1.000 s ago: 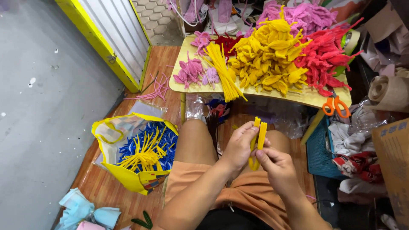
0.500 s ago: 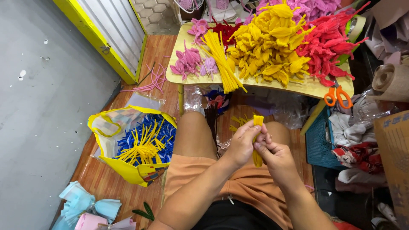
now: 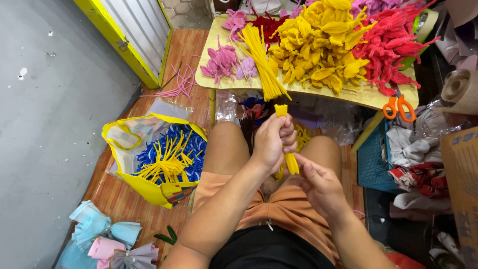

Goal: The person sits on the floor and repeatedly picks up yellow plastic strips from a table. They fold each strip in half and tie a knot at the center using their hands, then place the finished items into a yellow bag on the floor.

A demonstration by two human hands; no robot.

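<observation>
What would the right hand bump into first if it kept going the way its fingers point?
The right hand points up and left at the yellow stems gripped in the left hand. It would likely meet the stems' lower end first, though depth is hard to judge.

A yellow bag [image 3: 149, 187] with clear sides lies open on the floor at left; a brown printed carton [image 3: 460, 184] stands at right.
</observation>
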